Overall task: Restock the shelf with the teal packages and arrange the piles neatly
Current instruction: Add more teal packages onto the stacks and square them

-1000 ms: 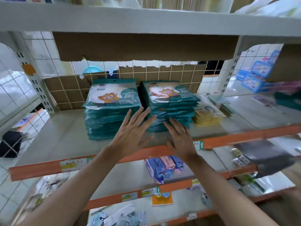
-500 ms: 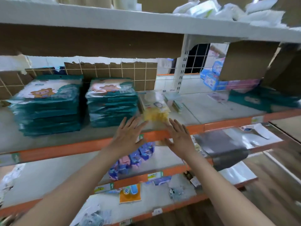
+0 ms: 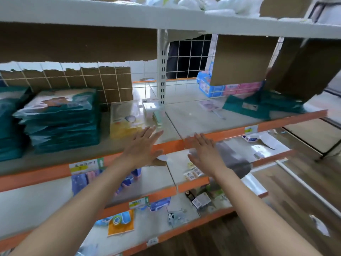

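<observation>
Both hands empty, fingers spread flat. Left hand [image 3: 142, 146] and right hand [image 3: 204, 152] hover at the orange front rail [image 3: 171, 145] of the grey shelf board [image 3: 193, 117]. Stacked teal piles [image 3: 60, 126] sit well left of the left hand. Loose teal packages [image 3: 258, 106] lie beyond and right of the right hand. Yellow packs [image 3: 125, 124] lie just past the left fingertips. Torn cardboard [image 3: 73, 43] hangs above; wood floor [image 3: 295, 191] shows lower right.

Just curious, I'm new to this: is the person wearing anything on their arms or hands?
Both forearms are bare, with no sleeves in view. The left hand and right hand wear no gloves; no ring, watch or bracelet shows.
</observation>
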